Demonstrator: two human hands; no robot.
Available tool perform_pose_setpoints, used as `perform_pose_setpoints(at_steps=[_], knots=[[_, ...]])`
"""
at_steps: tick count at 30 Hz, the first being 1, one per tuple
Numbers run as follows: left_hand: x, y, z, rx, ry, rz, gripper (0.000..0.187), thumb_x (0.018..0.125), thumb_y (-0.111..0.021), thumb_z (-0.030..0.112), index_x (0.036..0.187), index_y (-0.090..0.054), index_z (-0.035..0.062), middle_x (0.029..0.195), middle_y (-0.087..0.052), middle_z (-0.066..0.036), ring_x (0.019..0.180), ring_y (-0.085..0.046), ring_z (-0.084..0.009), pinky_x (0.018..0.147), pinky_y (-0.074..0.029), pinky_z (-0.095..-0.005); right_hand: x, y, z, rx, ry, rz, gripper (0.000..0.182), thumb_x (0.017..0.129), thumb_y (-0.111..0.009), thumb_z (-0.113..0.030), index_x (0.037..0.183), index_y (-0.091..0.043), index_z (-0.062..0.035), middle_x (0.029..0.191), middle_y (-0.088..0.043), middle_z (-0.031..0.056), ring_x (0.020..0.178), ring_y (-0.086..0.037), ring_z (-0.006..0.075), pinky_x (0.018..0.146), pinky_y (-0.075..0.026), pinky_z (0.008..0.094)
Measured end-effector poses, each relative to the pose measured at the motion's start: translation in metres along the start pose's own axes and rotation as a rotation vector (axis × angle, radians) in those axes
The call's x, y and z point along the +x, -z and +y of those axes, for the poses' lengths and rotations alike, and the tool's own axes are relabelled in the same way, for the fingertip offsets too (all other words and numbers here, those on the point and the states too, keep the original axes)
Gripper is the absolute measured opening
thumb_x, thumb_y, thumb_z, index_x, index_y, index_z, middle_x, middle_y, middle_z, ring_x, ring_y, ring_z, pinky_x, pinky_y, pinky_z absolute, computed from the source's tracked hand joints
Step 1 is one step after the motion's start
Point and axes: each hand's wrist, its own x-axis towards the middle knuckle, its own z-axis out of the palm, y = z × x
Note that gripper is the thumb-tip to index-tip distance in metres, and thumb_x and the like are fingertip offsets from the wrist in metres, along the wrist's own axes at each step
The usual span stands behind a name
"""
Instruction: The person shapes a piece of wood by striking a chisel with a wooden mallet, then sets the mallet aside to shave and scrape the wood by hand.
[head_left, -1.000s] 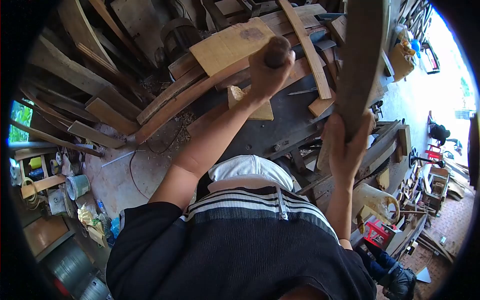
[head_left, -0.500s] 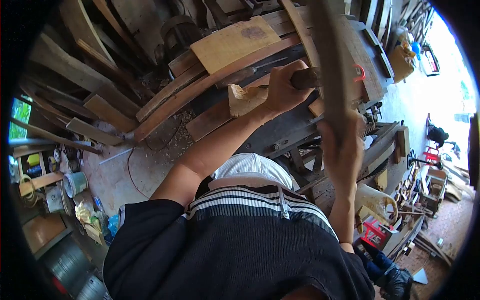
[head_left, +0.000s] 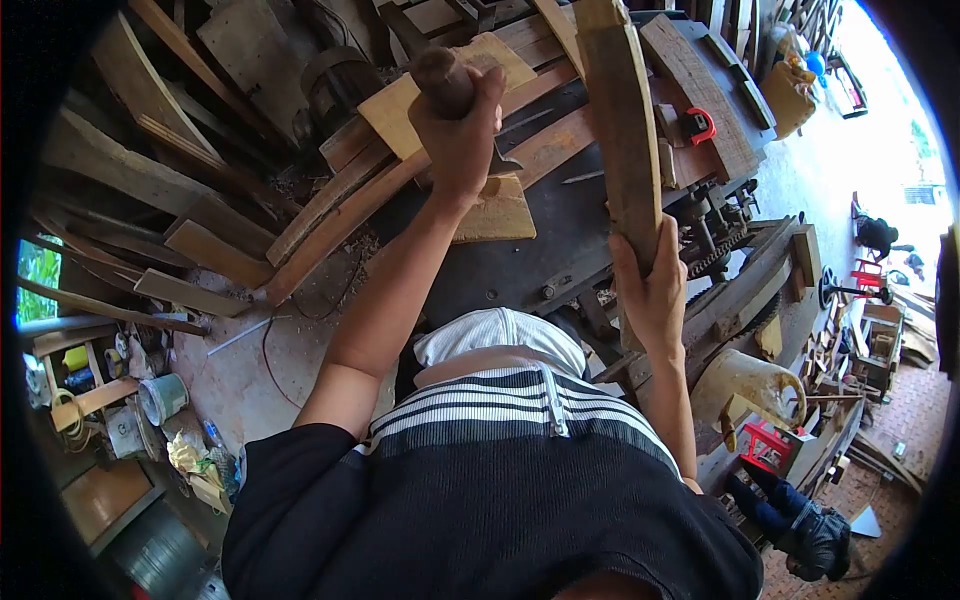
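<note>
Over the dark table [head_left: 540, 262], the left hand [head_left: 458, 150], closed around a wooden handle [head_left: 440, 80], is now farther from the plank [head_left: 620, 130] gripped by the right hand [head_left: 650, 285], which probably leaves the plank unworked at this moment.

Single view logged, head-worn camera; I monitor it remotely. I read it as sitting high, aimed forward and steeply down. The wearer's black shirt [head_left: 480, 500] fills 6 o'clock, nearest the lens. The left hand [head_left: 457, 150] falls near 12 o'clock, the right hand [head_left: 655, 285] at 3, both in close range; the dark tabletop [head_left: 555, 250] lies lower, behind them. I note a very wide, rounded field, black at the corners. It takes in leaning boards [head_left: 150, 92] at 10 o'clock, a bright opening [head_left: 905, 120] at 2, and another person [head_left: 822, 545] at 4, well off.
</note>
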Motion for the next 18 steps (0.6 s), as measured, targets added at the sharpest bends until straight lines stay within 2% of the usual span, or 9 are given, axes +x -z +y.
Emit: perform_pose_setpoints(at_steps=[3, 7, 9, 10, 11, 13, 15, 17, 18], knots=[[-0.013, 0.003, -0.014, 0.102, 0.044, 0.006, 0.015, 0.090, -0.069, 0.003, 0.084, -0.056, 0.0067, 0.059, -0.051, 0.001, 0.049, -0.048, -0.0067, 0.048, -0.039, -0.0248, 0.001, -0.003, -0.006, 0.009, 0.045, -0.010, 0.035, 0.096, -0.066, -0.022, 0.117, -0.046, -0.0013, 0.077, -0.065, 0.0166, 0.062, -0.067, 0.0265, 0.055, -0.049, 0.0359], [-0.026, -0.002, -0.015, 0.234, -0.039, -0.106, 0.014, 0.090, -0.069, 0.004, 0.084, -0.057, 0.0055, 0.064, -0.055, 0.000, 0.053, -0.052, -0.0076, 0.051, -0.044, -0.0248, 0.001, 0.004, -0.037, 0.064, 0.117, 0.070, 0.040, 0.093, -0.070, -0.018, 0.120, -0.047, 0.0003, 0.081, -0.068, 0.0161, 0.068, -0.071, 0.0270, 0.058, -0.053, 0.0342], [-0.034, -0.005, -0.013, 0.278, -0.050, -0.147, 0.014, 0.090, -0.070, 0.007, 0.084, -0.057, 0.0059, 0.066, -0.056, 0.001, 0.057, -0.054, -0.0068, 0.052, -0.045, -0.0232, 0.001, 0.006, -0.049, 0.178, 0.361, 0.152, 0.045, 0.090, -0.073, -0.016, 0.122, -0.047, 0.0018, 0.084, -0.071, 0.0151, 0.073, -0.073, 0.0274, 0.062, -0.056, 0.0339], [-0.038, -0.006, -0.013, 0.274, -0.164, -0.151, 0.014, 0.089, -0.071, 0.009, 0.083, -0.059, 0.0053, 0.070, -0.059, 0.002, 0.062, -0.055, -0.0053, 0.056, -0.046, -0.0228, 0.001, 0.009, -0.056, 0.088, 0.447, 0.124, 0.048, 0.087, -0.075, -0.015, 0.121, -0.048, 0.0027, 0.084, -0.072, 0.0155, 0.072, -0.074, 0.0291, 0.061, -0.057, 0.0359], [-0.039, -0.009, -0.018, 0.263, -0.280, -0.155, 0.014, 0.088, -0.072, 0.011, 0.082, -0.061, 0.0048, 0.073, -0.061, 0.004, 0.066, -0.056, -0.0037, 0.061, -0.046, -0.0224, 0.008, 0.011, -0.060, -0.088, 0.560, 0.062, 0.044, 0.088, -0.073, -0.015, 0.120, -0.047, 0.0011, 0.082, -0.070, 0.0165, 0.067, -0.072, 0.0317, 0.057, -0.056, 0.0382], [-0.038, 0.001, -0.030, 0.331, -0.265, -0.269, 0.017, 0.087, -0.074, 0.013, 0.083, -0.060, 0.0031, 0.075, -0.061, 0.003, 0.066, -0.056, -0.0045, 0.060, -0.047, -0.0233, 0.010, 0.017, -0.062, -0.152, 0.338, -0.150, 0.040, 0.090, -0.070, -0.017, 0.118, -0.046, -0.0012, 0.079, -0.068, 0.0177, 0.067, -0.070, 0.0352, 0.055, -0.053, 0.0411], [-0.037, -0.001, -0.021, 0.356, -0.016, 0.032, 0.017, 0.090, -0.071, 0.011, 0.085, -0.055, 0.0060, 0.065, -0.054, 0.001, 0.060, -0.053, -0.0084, 0.055, -0.043, -0.0243, 0.012, 0.015, -0.049, -0.094, 0.311, -0.099, 0.038, 0.091, -0.069, -0.018, 0.117, -0.045, -0.0022, 0.077, -0.067, 0.0182, 0.066, -0.069, 0.0367, 0.055, -0.052, 0.0423], [-0.031, 0.003, -0.004, 0.178, 0.095, -0.031, 0.017, 0.092, -0.068, 0.009, 0.085, -0.052, 0.0060, 0.066, -0.053, 0.000, 0.059, -0.051, -0.0075, 0.053, -0.041, -0.0240, 0.014, 0.007, -0.030, -0.028, 0.290, -0.063, 0.037, 0.093, -0.068, -0.019, 0.117, -0.045, -0.0032, 0.075, -0.066, 0.0187, 0.066, -0.069, 0.0381, 0.055, -0.051, 0.0435], [-0.028, 0.007, -0.008, 0.151, 0.091, 0.012, 0.018, 0.093, -0.064, 0.007, 0.087, -0.048, 0.0072, 0.066, -0.051, 0.000, 0.056, -0.047, -0.0077, 0.054, -0.040, -0.0250, 0.014, 0.001, -0.019, 0.039, 0.188, -0.052, 0.035, 0.094, -0.067, -0.021, 0.115, -0.045, -0.0024, 0.073, -0.064, 0.0167, 0.063, -0.067, 0.0353, 0.054, -0.049, 0.0412]])
